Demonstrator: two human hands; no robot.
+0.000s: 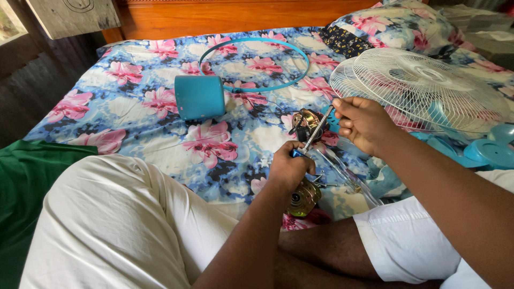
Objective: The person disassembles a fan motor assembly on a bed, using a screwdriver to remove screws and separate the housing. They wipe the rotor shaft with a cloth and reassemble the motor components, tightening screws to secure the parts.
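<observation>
I sit on a bed with a flowered sheet (134, 123). My left hand (289, 168) is closed around the blue handle of a screwdriver (316, 131) whose metal shaft slants up to the right. My right hand (364, 123) pinches the upper end of that shaft with its fingertips. Just behind the shaft lies a brass-coloured fan motor part (304, 122) with dark wires. A second round metal motor part (305, 199) sits under my left hand, partly hidden by it.
A teal cylindrical motor housing (199, 96) and a thin teal ring (257, 64) lie further up the bed. A white wire fan grille (423, 88) and teal fan blades (484, 151) lie at the right. A flowered pillow (396, 24) rests against the wooden headboard (241, 16). Green cloth (21, 176) lies at the left.
</observation>
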